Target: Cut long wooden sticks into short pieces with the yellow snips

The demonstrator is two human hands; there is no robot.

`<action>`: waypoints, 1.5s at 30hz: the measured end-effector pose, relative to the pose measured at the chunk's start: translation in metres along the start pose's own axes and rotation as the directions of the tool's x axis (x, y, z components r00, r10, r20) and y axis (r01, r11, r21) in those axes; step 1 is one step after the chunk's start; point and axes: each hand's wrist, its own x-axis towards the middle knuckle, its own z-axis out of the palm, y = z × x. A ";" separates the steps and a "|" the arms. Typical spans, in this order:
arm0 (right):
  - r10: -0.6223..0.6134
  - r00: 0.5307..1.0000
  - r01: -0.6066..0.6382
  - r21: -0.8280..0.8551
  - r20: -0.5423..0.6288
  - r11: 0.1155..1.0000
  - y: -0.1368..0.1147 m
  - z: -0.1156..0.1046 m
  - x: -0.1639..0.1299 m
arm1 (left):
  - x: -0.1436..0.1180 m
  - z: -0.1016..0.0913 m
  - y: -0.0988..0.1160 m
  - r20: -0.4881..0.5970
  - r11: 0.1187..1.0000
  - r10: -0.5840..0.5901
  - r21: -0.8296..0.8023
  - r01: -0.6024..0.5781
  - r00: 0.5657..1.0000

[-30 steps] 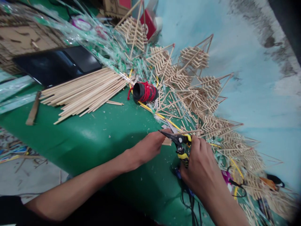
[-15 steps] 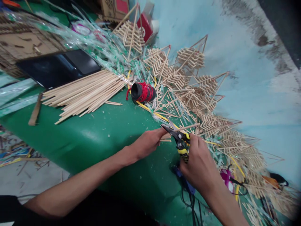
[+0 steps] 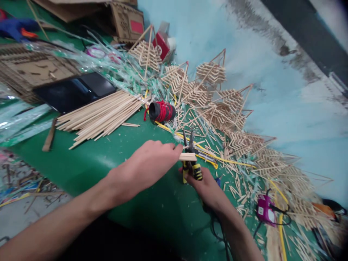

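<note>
My left hand (image 3: 152, 165) is closed around several short wooden sticks (image 3: 188, 157), whose ends poke out to the right. My right hand (image 3: 208, 183) grips yellow-and-black cutting snips (image 3: 189, 148). The blades point away from me and stand apart, just behind the stick ends. Whether the blades touch a stick I cannot tell. Beyond my hands lies a dark tube wound with red cord (image 3: 162, 111). Off to the left is a pile of long wooden sticks (image 3: 103, 114).
Pyramid-like stick frames (image 3: 233, 141) line the blue wall (image 3: 272, 101). Cut stick pieces and a yellow cord lie in front of them. A black flat panel (image 3: 73, 90) and plastic strips are at left. A purple device (image 3: 265, 210) sits at right on the green table (image 3: 127, 203).
The snips have swung from pointing left to pointing away from me, and my right hand has moved left. My left hand has turned over with its sticks. The long stick at the blades no longer shows.
</note>
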 end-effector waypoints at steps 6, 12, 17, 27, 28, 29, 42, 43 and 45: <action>0.059 0.970 -0.074 -0.057 -0.236 0.996 -0.005 0.004 -0.010 | 0.018 0.010 -0.009 -0.110 0.992 0.097 0.089 -0.087 0.989; 0.073 0.957 -0.072 0.015 -0.280 0.997 0.003 0.015 -0.018 | 0.025 0.008 -0.010 -0.129 0.987 0.156 0.049 -0.150 0.979; 0.144 0.975 -0.096 0.263 -0.171 0.960 0.027 0.011 -0.008 | 0.033 0.002 0.001 -0.146 0.984 0.172 0.079 -0.162 0.974; 0.124 0.980 -0.016 0.564 -0.155 0.825 0.032 0.007 -0.004 | 0.052 -0.040 0.031 -0.059 0.974 0.223 0.057 -0.220 0.973; 0.115 0.978 0.014 0.605 -0.173 0.796 0.032 0.007 -0.001 | 0.059 -0.051 0.039 -0.040 0.976 0.218 0.034 -0.217 0.975; 0.104 0.975 0.049 0.648 -0.196 0.760 0.032 0.007 0.003 | 0.069 -0.061 0.048 -0.035 0.975 0.224 0.019 -0.223 0.974; 0.103 0.971 0.175 0.939 -0.214 0.297 0.038 0.003 0.082 | 0.242 -0.050 0.123 -0.079 0.956 0.271 -0.097 -0.278 0.959; 0.104 0.974 0.167 0.945 -0.203 0.282 0.039 0.002 0.084 | 0.248 -0.046 0.126 -0.111 0.950 0.270 -0.130 -0.283 0.956; 0.098 0.978 0.153 0.954 -0.183 0.258 0.039 -0.001 0.087 | 0.258 -0.040 0.131 -0.194 0.928 0.271 -0.206 -0.309 0.943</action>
